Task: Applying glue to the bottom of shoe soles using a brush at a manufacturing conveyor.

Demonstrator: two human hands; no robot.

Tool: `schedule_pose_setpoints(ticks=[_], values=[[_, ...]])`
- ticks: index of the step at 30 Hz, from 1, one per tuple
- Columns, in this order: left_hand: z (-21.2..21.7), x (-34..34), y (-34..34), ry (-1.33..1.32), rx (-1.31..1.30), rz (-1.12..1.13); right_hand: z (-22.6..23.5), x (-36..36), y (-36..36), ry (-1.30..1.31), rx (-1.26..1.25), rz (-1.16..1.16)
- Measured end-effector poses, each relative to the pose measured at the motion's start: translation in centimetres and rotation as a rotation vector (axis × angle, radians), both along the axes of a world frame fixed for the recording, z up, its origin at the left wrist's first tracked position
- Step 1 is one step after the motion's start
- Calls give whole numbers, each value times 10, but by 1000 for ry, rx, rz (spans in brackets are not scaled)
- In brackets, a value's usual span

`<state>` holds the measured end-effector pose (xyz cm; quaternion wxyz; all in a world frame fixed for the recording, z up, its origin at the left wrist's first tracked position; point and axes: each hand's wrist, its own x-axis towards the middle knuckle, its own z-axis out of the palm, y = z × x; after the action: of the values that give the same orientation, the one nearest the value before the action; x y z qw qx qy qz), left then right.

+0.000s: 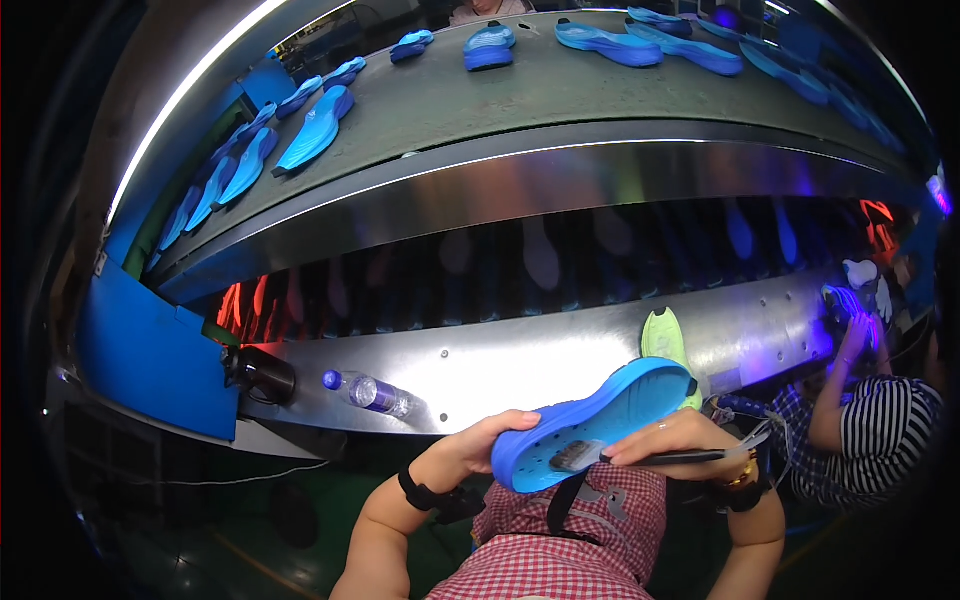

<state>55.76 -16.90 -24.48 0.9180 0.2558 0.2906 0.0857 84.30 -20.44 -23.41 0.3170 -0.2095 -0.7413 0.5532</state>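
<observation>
A blue shoe sole is held up in front of me, its hollow inner side facing me. My left hand is closed round one rounded end of it, thumb at the rim. In my right hand is a brush with a black handle, gripped between thumb and fingers. Its dark bristles are against the inside of the sole, near the end by my left hand. Behind the held sole, a yellow-green sole rests on the metal ledge, partly covered by the blue one.
A clear bottle with a blue cap lies on the ledge at left, beside a dark bottle. Above the ledge, a green conveyor belt carries several blue soles. At right, a co-worker in striped clothing handles a sole under violet light.
</observation>
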Motion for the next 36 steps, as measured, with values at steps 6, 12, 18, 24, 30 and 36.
schedule_pose_setpoints(ticks=[6,12,18,24,30,36], values=[[6,-14,3,38,173,28,4,7,-7,-106,1,59],[23,-21,1,63,303,131,-27,-2,-11,89,6,-224],[-6,-46,3,-389,-82,549,5,-5,-23,51,195,-243],[-68,24,19,-515,13,642,-53,-42,-9,117,-269,-597],[-81,37,-9,-310,0,662,-65,-54,-3,218,-577,-585],[-68,33,2,-99,184,1016,-56,-70,-26,-102,397,-552]])
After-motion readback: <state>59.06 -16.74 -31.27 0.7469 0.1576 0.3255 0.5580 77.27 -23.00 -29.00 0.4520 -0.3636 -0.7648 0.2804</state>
